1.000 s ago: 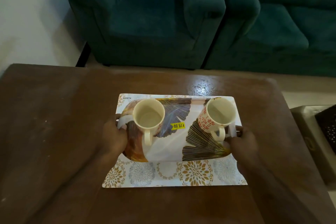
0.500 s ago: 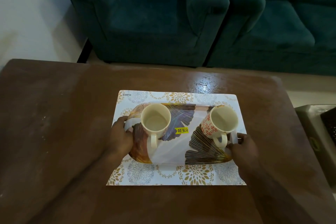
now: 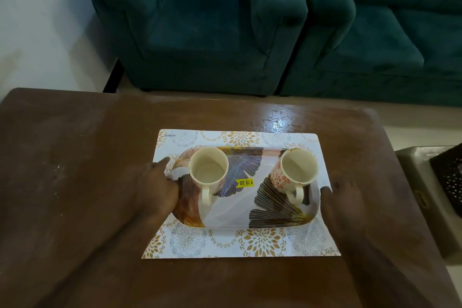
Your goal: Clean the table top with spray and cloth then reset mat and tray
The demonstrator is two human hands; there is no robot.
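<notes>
Resting now within the mat [image 3: 250,245], the tray [image 3: 237,212] is recorded as drawn back toward the near edge since a second ago, when its far rim overhung the mat's far border; a band of mat pattern is now shown on every side. The reset step is judged nearly complete. The left hand [image 3: 160,190] is laid against the tray's left end, fingers curled on the rim; the right hand [image 3: 342,202] is set just beside the right end, fingers relaxed, and whether it grips cannot be told. Two containers are listed on the tray: a cream mug [image 3: 208,170], left, and a red-flowered mug [image 3: 297,170], right, both upright, apparently empty. The table [image 3: 75,157] is noted with pale streaks.
</notes>
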